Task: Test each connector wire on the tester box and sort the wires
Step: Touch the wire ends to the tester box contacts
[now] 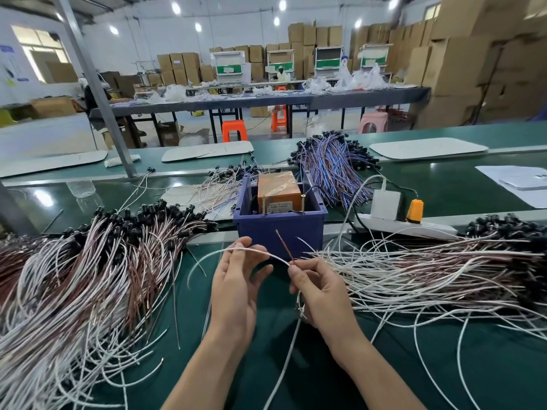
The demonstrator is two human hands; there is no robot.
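Observation:
The orange tester box sits inside a blue plastic bin just beyond my hands, with two upright screws at its front edge. My left hand holds a white wire between thumb and fingers. My right hand pinches the same wire pair where the white wire meets a brown wire, whose bare end points up in front of the bin. A large pile of white and brown wires with black connectors lies to the left. Another such pile lies to the right.
Behind the bin lies a bundle of blue and brown wires. A white power strip with a white adapter and an orange plug sits right of the bin. Papers lie at the far right. A metal post rises at the left.

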